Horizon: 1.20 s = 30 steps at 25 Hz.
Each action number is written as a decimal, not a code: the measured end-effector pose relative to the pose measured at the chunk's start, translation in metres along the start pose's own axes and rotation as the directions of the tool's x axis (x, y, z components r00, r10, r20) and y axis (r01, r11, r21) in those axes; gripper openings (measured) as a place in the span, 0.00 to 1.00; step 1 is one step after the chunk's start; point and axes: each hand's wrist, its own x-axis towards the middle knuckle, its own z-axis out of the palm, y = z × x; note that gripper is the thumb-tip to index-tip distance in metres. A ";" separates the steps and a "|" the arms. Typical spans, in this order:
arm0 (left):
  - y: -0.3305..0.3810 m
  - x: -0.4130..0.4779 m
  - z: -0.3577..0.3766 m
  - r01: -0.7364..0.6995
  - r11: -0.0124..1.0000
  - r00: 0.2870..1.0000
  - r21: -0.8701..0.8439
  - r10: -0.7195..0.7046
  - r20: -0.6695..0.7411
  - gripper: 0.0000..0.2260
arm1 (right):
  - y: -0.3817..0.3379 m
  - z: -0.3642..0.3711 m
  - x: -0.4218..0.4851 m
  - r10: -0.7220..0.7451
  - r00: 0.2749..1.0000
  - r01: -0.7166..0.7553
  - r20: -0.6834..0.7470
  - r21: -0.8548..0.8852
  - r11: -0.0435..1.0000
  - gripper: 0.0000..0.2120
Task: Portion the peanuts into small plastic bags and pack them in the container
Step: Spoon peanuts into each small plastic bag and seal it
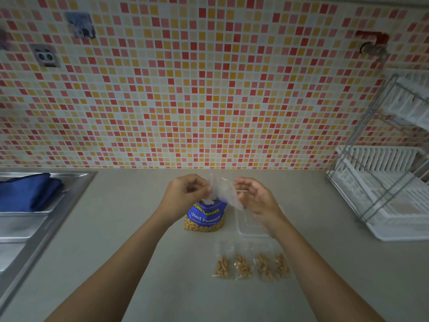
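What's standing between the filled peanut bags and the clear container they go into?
Nothing on the counter: bare surface separates the filled bags from the container. Only the right hand, pinching an empty bag with the left hand, overlaps the container in view.

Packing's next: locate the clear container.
Head view: the container sits on the counter, right of the peanut bag, beyond the filled bags, below the right hand.
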 end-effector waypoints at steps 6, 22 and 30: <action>-0.002 0.002 0.006 0.121 0.982 0.992 -0.144 -0.123 -0.005 0.03 | 0.000 0.000 0.002 0.080 0.995 -0.082 -0.064 -0.029 0.996 0.28; -0.013 0.003 0.015 0.185 0.982 0.978 0.043 -0.180 -0.107 0.05 | 0.026 -0.007 0.016 0.091 0.986 -0.108 -0.137 -0.118 0.987 0.25; -0.011 0.019 0.008 0.153 0.986 0.986 0.072 -0.148 -0.080 0.07 | 0.023 -0.007 0.028 0.072 0.973 -0.085 -0.217 -0.049 0.995 0.22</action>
